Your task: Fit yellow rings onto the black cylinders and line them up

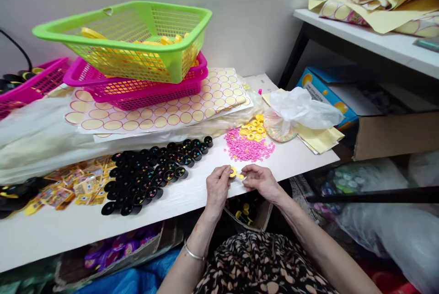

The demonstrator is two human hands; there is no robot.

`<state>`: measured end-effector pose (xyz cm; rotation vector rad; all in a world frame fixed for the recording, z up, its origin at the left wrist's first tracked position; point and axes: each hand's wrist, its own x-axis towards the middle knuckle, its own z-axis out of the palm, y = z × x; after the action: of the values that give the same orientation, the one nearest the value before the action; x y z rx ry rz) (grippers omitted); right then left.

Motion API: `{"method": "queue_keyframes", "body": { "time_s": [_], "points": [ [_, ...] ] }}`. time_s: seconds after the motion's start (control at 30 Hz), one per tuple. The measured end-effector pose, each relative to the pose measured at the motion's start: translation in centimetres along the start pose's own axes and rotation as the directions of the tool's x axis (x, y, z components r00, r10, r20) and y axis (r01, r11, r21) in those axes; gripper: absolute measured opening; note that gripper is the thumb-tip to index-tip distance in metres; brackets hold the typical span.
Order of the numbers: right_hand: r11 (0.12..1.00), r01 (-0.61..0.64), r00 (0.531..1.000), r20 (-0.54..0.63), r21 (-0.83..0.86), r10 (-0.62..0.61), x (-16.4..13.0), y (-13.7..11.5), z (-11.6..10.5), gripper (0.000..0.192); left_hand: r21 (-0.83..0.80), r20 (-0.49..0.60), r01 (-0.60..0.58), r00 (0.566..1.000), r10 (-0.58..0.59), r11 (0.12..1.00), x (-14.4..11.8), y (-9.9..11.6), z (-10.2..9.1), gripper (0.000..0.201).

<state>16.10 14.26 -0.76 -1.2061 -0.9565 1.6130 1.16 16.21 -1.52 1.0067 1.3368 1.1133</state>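
Note:
My left hand (218, 186) is closed, its thumb and fingers pinching a small yellow round piece (233, 171) with a dark pinkish centre and a narrow tab. The fingers of my right hand (259, 179) are bent together at the tab's end. Both hands are over the front edge of the white table (192, 193). Just beyond them lies a heap of tiny pink pieces (247, 147), with a pile of yellow rings (254, 128) behind it. To the left stand many small black round cups (151, 173), some with coloured bits inside.
Printed yellow packets (82, 182) lie left of the cups. A green basket (174, 58) of yellow parts rests in a pink basket (154, 93), on sheets of round stickers (192, 106). A clear plastic bag (302, 109) lies at right. An open box (245, 214) is below the table edge.

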Motion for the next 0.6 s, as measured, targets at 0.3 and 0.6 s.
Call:
{"method": "queue_keyframes", "body": {
  "time_s": [0.3,0.6],
  "points": [
    [0.991,-0.103,0.985,-0.151,-0.088,0.089,2.4,-0.5,2.7,0.036,0.009,0.044,0.009,0.999,-0.009,1.000,0.2,0.3,0.2,0.029],
    [0.968,-0.172,0.980,-0.127,-0.184,0.150,2.4,-0.6,2.8,0.030,-0.144,-0.042,0.190,0.979,-0.198,0.971,-0.4,0.2,1.2,0.031]
  ]
}}
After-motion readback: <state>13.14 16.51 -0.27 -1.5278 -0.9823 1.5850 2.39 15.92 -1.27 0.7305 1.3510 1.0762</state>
